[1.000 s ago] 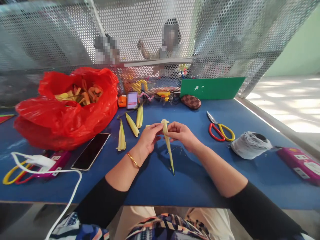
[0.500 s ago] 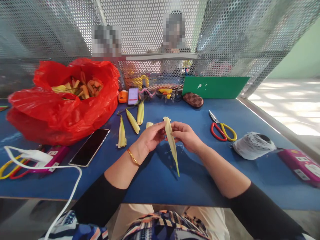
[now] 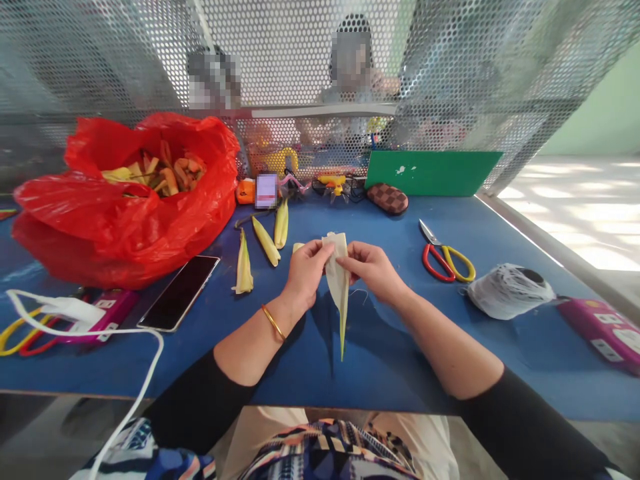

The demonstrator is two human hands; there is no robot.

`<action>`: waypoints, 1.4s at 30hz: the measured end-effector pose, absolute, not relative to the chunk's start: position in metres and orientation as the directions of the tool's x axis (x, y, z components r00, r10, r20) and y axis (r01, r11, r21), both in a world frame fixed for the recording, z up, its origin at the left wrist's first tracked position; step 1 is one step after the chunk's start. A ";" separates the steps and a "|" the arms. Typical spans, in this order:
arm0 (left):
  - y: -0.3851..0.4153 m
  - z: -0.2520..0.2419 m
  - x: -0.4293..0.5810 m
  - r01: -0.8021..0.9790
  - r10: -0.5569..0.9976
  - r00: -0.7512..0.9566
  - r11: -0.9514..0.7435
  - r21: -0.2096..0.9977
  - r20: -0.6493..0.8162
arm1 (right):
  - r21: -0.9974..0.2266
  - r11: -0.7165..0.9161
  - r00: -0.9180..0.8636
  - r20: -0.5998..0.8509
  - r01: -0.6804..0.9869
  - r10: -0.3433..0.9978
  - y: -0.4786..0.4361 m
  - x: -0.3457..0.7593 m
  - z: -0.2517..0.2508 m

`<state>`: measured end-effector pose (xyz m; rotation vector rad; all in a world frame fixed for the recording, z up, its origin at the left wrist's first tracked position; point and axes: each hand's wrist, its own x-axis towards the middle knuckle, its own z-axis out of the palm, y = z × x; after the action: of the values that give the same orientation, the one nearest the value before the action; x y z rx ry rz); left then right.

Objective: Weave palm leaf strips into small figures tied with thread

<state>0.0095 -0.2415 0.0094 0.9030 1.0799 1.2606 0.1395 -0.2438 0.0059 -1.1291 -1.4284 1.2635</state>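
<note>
A pale corn husk (image 3: 339,287) hangs between my hands, its wide end up and its narrow tip pointing down toward me. My left hand (image 3: 306,268), with a gold bangle at the wrist, pinches the husk's upper left edge between thumb and fingers. On the opposite edge, my right hand (image 3: 373,268) grips it with thumb on top. A thin white thread (image 3: 361,292) curls out beside the right hand. Partly hidden behind the left fingers lies a small pale piece (image 3: 297,247). More husk pieces (image 3: 266,241) rest on the table to the left.
On the blue table (image 3: 390,373), a red plastic bag (image 3: 125,230) of husk pieces and a phone (image 3: 180,293) lie left. Scissors (image 3: 445,257), a white thread spool (image 3: 510,291) and a purple box (image 3: 600,330) are right. A green board (image 3: 435,173) leans against the mesh screen (image 3: 300,40); people sit behind.
The husk has been spread wider and turned so its flat face shows, its tip swinging left. My left hand has shifted slightly, its thumb now on the husk.
</note>
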 end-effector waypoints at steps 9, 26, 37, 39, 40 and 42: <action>-0.248 0.011 0.011 -0.141 0.996 0.059 0.075 0.987 -0.068 | -0.988 0.148 -0.010 0.148 0.047 0.989 -0.241 0.142 0.005; -0.245 0.012 0.005 0.039 0.995 0.088 -0.053 0.998 0.049 | -0.982 0.191 -0.064 0.190 0.007 0.980 -0.240 0.145 0.003; -0.243 0.005 0.008 -0.027 1.000 0.008 0.004 1.000 -0.004 | -0.992 0.122 -0.002 0.122 0.000 0.992 -0.240 0.139 -0.004; -0.244 0.005 0.009 -0.054 0.999 0.034 0.038 0.998 -0.036 | -0.994 0.104 0.028 0.103 -0.018 0.994 -0.240 0.140 -0.004; -0.245 0.005 0.010 -0.064 0.997 0.050 0.054 0.997 -0.050 | -0.995 0.100 0.042 0.099 -0.028 0.994 -0.240 0.140 -0.004; -0.246 0.005 0.012 -0.065 0.996 0.066 0.063 0.996 -0.059 | -0.994 0.102 0.056 0.099 -0.048 0.994 -0.240 0.140 -0.003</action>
<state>0.0118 -0.2457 0.0049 1.1447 1.1413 1.1485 0.1397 -0.2403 -0.0029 -1.1234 -1.1792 1.1202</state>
